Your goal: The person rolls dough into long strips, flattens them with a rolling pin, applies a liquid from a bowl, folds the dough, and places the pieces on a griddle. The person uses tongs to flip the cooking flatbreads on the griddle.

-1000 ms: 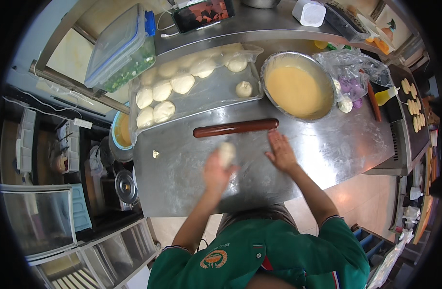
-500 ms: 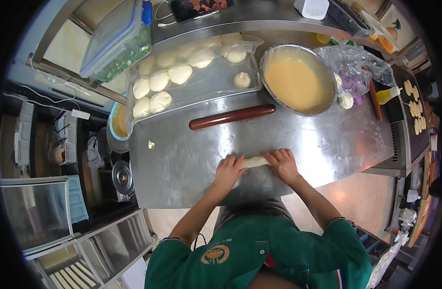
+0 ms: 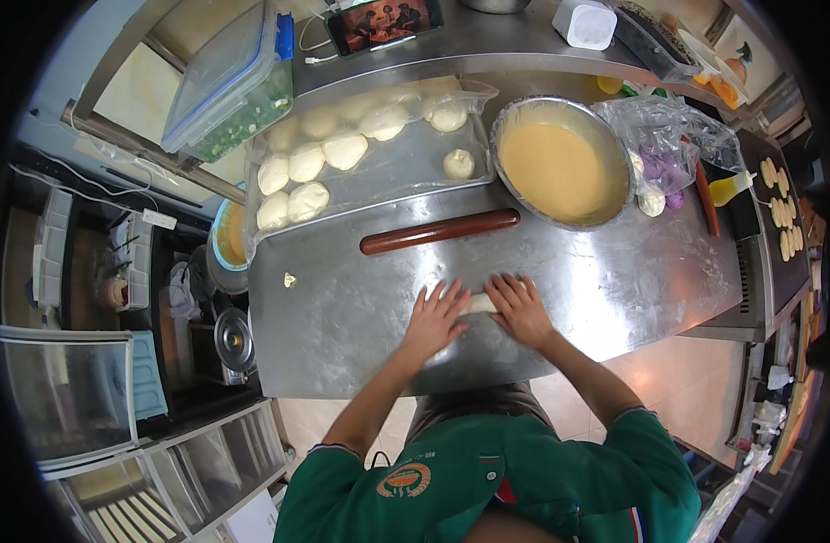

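Observation:
A pale dough roll (image 3: 477,305) lies crosswise on the steel table (image 3: 333,312), in front of me. My left hand (image 3: 435,320) presses on its left end, palm down with fingers stretched and apart. Over the right end lies my right hand (image 3: 520,312), flat, fingers extended forward. Both palms hide the ends of the roll. Beyond the hands rests a brown rolling pin (image 3: 440,231), touched by neither. Farther back, a metal tray (image 3: 388,176) carries several round dough balls (image 3: 307,201), partly under clear plastic film.
Right of the tray stands a metal bowl (image 3: 629,185) of yellow batter. A plastic bag (image 3: 650,127) with purple and white dough, and a yellow squeeze bottle (image 3: 730,185), sit farther right beside a griddle (image 3: 766,143). A dough scrap (image 3: 289,281) lies at left.
My fingers have straightened from a curled hold and now lie flatter over the dough roll, reaching slightly forward. The whole view has shifted a little.

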A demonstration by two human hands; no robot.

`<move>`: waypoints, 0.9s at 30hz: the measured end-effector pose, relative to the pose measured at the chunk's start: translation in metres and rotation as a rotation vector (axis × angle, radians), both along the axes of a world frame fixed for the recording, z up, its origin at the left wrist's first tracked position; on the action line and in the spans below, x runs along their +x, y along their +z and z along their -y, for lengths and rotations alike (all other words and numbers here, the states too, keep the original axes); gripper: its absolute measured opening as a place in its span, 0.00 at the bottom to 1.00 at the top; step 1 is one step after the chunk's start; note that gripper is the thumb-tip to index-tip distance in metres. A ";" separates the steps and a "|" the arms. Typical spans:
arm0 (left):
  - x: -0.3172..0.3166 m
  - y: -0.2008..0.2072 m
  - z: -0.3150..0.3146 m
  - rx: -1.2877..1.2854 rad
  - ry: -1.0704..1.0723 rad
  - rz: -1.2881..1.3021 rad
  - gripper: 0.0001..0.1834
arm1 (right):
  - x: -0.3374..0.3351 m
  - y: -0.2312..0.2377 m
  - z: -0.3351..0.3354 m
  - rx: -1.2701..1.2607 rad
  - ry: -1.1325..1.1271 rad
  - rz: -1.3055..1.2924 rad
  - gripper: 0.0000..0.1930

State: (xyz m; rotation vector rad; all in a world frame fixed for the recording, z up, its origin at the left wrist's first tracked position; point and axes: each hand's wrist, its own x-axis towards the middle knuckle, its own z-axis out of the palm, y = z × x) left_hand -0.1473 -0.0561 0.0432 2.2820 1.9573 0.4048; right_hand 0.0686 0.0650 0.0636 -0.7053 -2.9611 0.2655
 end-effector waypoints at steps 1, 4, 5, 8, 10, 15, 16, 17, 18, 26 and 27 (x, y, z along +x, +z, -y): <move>0.011 0.000 0.015 -0.003 0.034 -0.015 0.43 | 0.003 0.001 0.013 0.038 -0.058 -0.056 0.38; 0.036 -0.010 0.017 0.019 0.091 0.166 0.44 | -0.002 -0.009 0.037 -0.014 -0.167 -0.028 0.40; 0.042 -0.012 0.015 0.021 0.090 0.210 0.44 | -0.004 -0.013 0.040 -0.025 -0.110 -0.049 0.41; 0.046 -0.007 0.027 -0.003 0.126 0.115 0.45 | 0.004 -0.017 0.049 -0.039 -0.006 0.036 0.43; 0.049 0.007 0.056 -0.030 0.038 0.073 0.45 | 0.015 -0.011 0.058 -0.064 0.037 0.196 0.43; 0.032 0.002 0.039 -0.038 0.142 -0.076 0.44 | 0.008 -0.006 0.035 0.010 -0.121 0.182 0.44; 0.024 -0.006 0.019 0.007 0.190 -0.106 0.45 | -0.003 -0.010 0.014 0.073 -0.184 0.095 0.44; 0.016 -0.011 0.006 0.004 0.243 -0.094 0.44 | -0.009 -0.014 -0.001 0.103 -0.248 0.039 0.43; 0.011 -0.012 0.007 0.007 0.291 -0.085 0.44 | -0.007 -0.014 -0.005 0.140 -0.311 -0.005 0.43; 0.023 0.004 0.072 -0.036 0.133 0.040 0.43 | 0.054 -0.001 0.055 -0.085 -0.116 0.335 0.45; 0.017 -0.002 0.061 -0.023 0.174 0.069 0.43 | 0.052 -0.004 0.048 -0.038 -0.165 0.218 0.44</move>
